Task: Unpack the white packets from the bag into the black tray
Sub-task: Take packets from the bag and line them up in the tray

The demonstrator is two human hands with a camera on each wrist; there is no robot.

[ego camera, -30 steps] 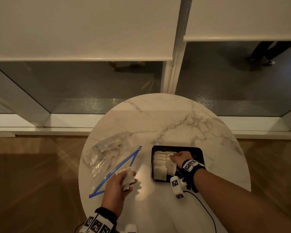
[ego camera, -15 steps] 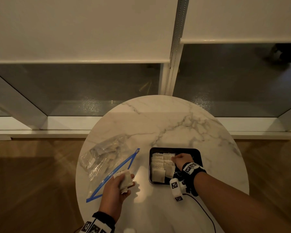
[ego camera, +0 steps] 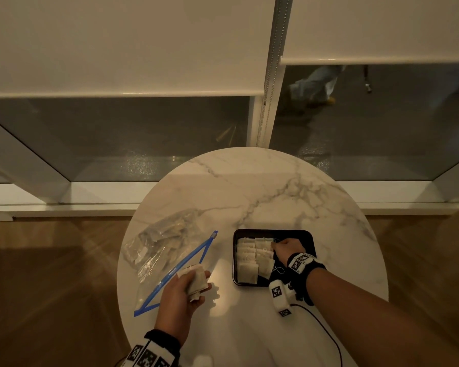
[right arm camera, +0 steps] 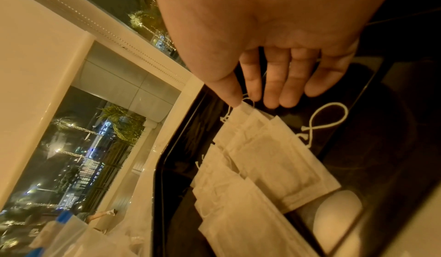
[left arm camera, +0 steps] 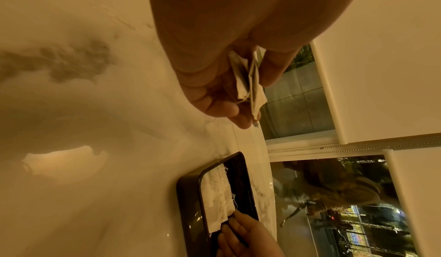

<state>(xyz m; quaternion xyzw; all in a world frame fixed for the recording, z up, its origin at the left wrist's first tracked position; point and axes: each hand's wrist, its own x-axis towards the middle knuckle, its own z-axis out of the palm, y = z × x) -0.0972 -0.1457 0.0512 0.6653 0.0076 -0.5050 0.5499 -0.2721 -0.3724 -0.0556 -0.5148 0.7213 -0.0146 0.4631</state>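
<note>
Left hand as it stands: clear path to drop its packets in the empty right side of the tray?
Probably not directly. The right hand sits over that bare part of the black tray, pinching a laid packet. The left hand, gripping its packets, must wait.

One black tray (ego camera: 310,235), one bag (ego camera: 154,250), one table (ego camera: 249,186), two hands

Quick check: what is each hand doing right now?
Left hand: grips a few white packets.
Right hand: pinches a packet's top edge in the black tray.
</note>
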